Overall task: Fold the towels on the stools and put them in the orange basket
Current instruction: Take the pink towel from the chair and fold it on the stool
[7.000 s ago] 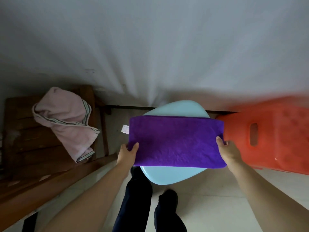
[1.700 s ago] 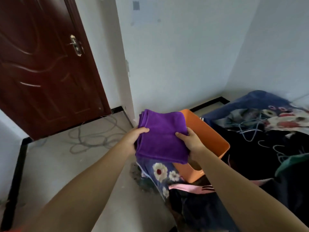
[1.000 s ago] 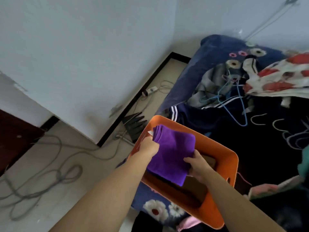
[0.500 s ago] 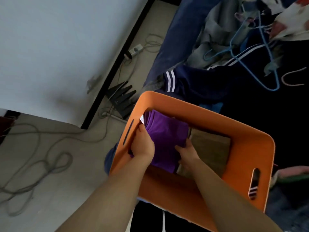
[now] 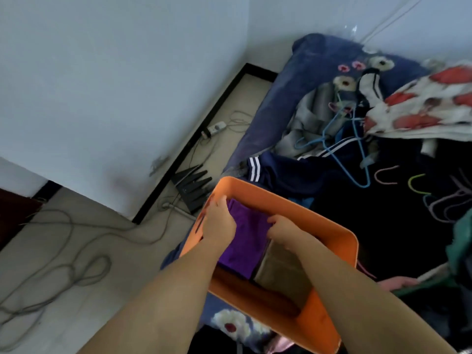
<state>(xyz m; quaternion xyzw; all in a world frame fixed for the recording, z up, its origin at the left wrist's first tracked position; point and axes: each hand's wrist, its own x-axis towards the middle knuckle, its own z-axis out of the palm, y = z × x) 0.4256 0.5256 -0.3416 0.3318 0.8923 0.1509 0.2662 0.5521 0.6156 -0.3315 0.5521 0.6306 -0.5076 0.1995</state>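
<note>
On a cluttered bed, orange basket (image 5: 339, 241) holds purple towel (image 5: 245, 241) at its left wall w/ left hand (image 5: 219, 223) & right hand (image 5: 283, 229) pinching its edges, prob. to seat it flat.

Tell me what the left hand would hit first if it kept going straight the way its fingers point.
Probably the far wall of the orange basket. The left hand lies over the purple towel, fingers pointing toward that rim; depth is unclear, so it may pass just above it.

Dark floral-sheeted bed (image 5: 301, 80) under orange basket (image 5: 339, 241), strewn clothes (image 5: 293, 175) and hangers (image 5: 339, 139).
</note>
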